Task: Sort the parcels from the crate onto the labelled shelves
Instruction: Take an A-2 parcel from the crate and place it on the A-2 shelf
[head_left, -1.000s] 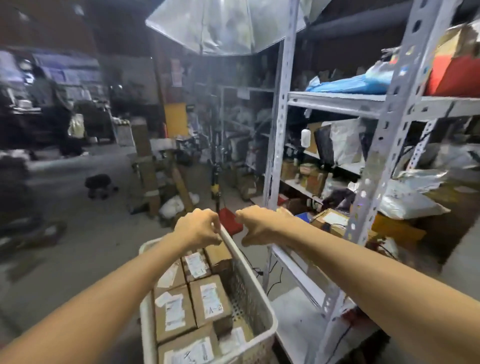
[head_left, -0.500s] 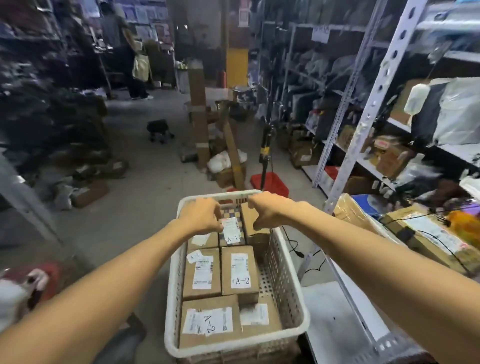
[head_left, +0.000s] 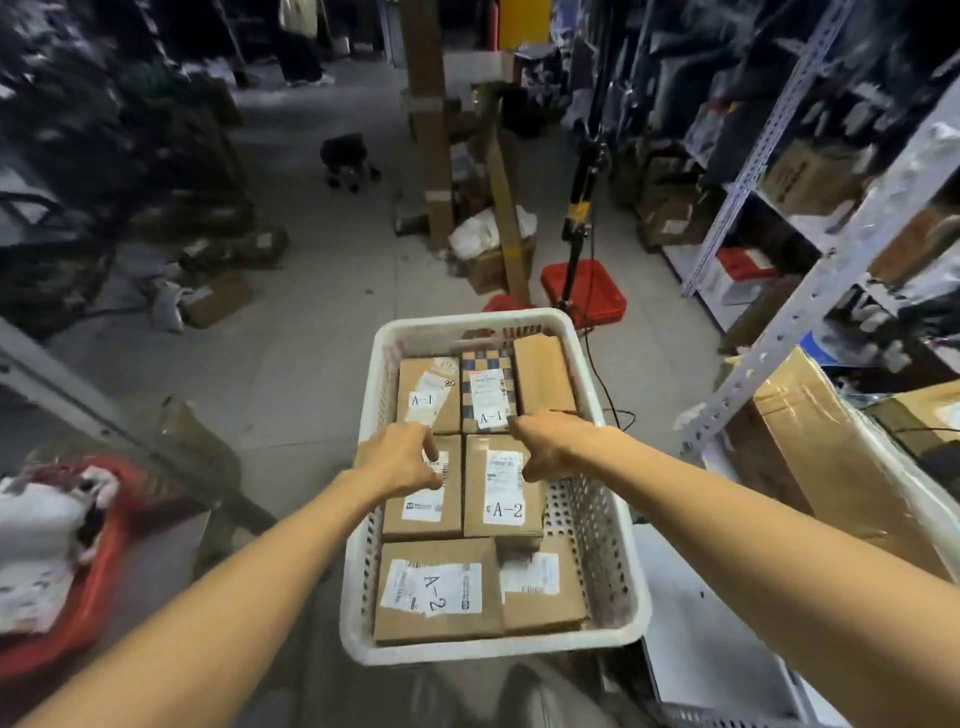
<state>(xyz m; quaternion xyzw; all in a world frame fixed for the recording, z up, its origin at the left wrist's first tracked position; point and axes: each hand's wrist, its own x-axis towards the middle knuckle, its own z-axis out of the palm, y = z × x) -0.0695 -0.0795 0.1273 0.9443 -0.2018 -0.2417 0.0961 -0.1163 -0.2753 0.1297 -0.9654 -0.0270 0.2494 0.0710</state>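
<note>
Off the crate (head_left: 467, 323) rim now, the left hand (head_left: 400, 462) and right hand (head_left: 550, 444) curl, apart, flanking the A-2 parcel (head_left: 501, 499); I cannot tell whether either grips, but the 1st pick looks imminent.

- Stretches both bare arms forward over the crate (head_left: 483, 322), elbows nearly straight.
- Holds the left arm (head_left: 249, 582) across the crate's left wall and the right arm (head_left: 727, 525) across its right wall.
- Hovers the left hand (head_left: 402, 460) back-up over the crate's middle, left of centre, fingers curled downward.
- Holds the right hand (head_left: 553, 447) near it but apart, right of the crate's centre, knuckles toward the crate's far end, fingers curled under.
- Shows no clear grip on anything with either hand.
</note>
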